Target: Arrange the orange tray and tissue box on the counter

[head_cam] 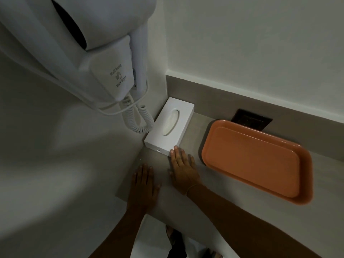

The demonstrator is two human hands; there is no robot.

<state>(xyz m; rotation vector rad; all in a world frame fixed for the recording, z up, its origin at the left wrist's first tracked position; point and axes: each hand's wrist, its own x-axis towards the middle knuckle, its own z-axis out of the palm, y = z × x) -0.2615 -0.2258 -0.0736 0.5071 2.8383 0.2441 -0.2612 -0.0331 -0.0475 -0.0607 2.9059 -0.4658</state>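
The picture is dim and a bit soft. The white wall (pixel 251 34) at the far right is brightest; wide-angle distortion bends the hair dryer (pixel 93 34) at the left edge.

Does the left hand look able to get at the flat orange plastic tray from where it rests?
Probably not directly: the left hand lies flat on the grey counter, and the right hand, fingertips at the white tissue box, lies between it and the orange tray.

Hotel-type bathroom vanity area: a white wall-mounted hair dryer (pixel 104 58) with coiled cord (pixel 136 118) hangs beside a grey counter (pixel 188 138) carrying a white tissue box (pixel 169 127) and an orange tray (pixel 256 159).
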